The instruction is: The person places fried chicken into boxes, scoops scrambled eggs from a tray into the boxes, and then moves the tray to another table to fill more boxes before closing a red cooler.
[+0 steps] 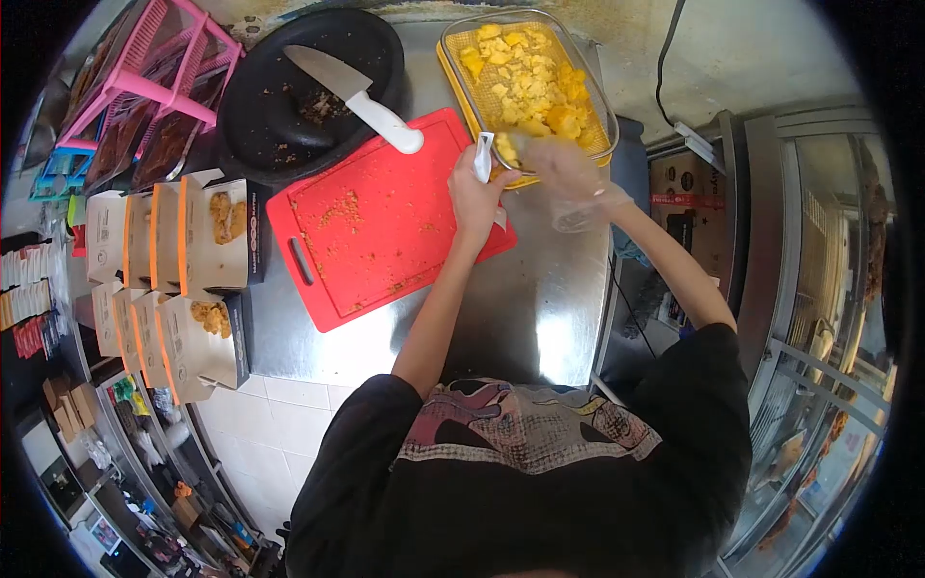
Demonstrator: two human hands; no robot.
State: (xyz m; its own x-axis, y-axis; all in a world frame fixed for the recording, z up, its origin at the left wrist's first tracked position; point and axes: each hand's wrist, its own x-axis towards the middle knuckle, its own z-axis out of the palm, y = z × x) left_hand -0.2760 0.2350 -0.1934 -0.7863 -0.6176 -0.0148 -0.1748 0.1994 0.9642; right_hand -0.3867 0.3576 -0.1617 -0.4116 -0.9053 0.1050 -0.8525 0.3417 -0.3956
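My left hand (472,202) is closed around a small white paper container (484,159), seen nearly edge-on above the red cutting board's (376,222) far right corner. Yellow food (507,148) shows at the container's right side. My right hand (568,171), in a loose clear plastic glove, is right beside it, over the near edge of a wire-mesh basket (609,125). Motion blurs its fingers, so whether they grip any food cannot be made out. Crumbly yellow pieces (525,72), perhaps scrambled egg, lie in the basket. Brown crumbs are scattered on the board.
A white-handled knife (381,120) lies across a black stone mortar (251,82) with a pestle inside. Open food boxes (212,337) line the counter's left edge, some holding fried pieces. A pink rack (159,87) stands far left; a glass cabinet (819,337) is at right.
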